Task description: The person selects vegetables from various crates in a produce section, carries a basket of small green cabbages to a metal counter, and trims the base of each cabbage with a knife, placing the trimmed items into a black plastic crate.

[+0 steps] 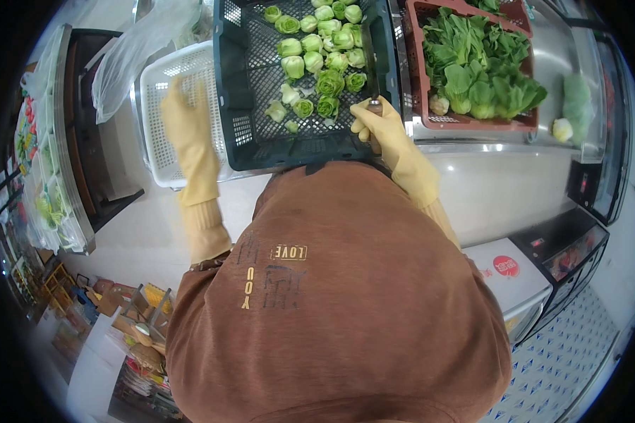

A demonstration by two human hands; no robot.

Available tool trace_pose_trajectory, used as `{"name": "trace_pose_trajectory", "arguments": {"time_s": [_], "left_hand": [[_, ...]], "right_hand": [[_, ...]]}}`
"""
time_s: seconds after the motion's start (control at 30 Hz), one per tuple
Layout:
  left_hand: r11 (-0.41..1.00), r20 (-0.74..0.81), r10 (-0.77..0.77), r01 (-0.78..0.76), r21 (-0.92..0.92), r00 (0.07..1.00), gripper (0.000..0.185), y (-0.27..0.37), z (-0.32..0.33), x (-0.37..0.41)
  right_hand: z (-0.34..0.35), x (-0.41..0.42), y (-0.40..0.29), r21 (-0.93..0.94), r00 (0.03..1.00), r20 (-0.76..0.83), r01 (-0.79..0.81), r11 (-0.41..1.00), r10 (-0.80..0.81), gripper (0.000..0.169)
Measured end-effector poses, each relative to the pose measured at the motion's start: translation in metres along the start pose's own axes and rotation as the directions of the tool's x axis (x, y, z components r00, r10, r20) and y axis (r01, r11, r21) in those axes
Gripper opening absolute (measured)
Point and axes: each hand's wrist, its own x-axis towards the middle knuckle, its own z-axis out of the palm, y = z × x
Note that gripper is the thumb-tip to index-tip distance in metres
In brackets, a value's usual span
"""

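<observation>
My right hand (383,124), in a pale yellow rubber glove, grips the wooden handle (375,108) of a knife. Its long dark blade (369,58) points away from me along the right side of a dark green plastic crate (307,153). Inside the crate lie several cut bok choy bases (312,61) and a few loose leaf pieces (276,111). My left hand (188,119), gloved the same way and blurred, hovers over a white perforated plastic basket (156,132). Its fingers look apart, and I see nothing held in them.
To the right, a reddish-brown crate (476,124) holds leafy bok choy (476,69). A filled green bag (577,106) lies on the steel counter (553,58) beyond. A clear plastic bag (132,69) hangs at the left, near a produce display (50,153). A white-topped cabinet (508,275) stands behind right.
</observation>
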Motion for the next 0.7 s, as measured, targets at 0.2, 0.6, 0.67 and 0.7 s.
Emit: {"name": "trace_pose_trajectory", "arguments": {"time_s": [0.2,0.6,0.67,0.7], "left_hand": [[0.966,0.534,-0.057,-0.088,0.242,0.844,0.068,0.104,0.124,-0.017],[0.470,0.650,0.221,0.504,-0.724,0.727,0.057,0.051,0.066,-0.021],[0.423,0.681,0.266,0.553,-0.718,0.682,0.049,0.061,0.034,-0.031],[0.412,0.690,0.280,0.566,-0.714,0.668,0.050,0.066,0.023,-0.035]], "right_hand": [[-0.004,0.005,0.012,0.054,0.999,0.031,-0.034,0.998,0.033,0.020],[0.000,0.008,0.009,-0.102,0.987,0.159,0.041,0.994,-0.025,0.035],[0.009,0.000,-0.013,-0.247,0.991,0.131,0.052,0.968,-0.020,0.038],[0.012,-0.002,-0.018,-0.323,0.987,0.147,0.116,0.939,-0.072,0.039]]}}
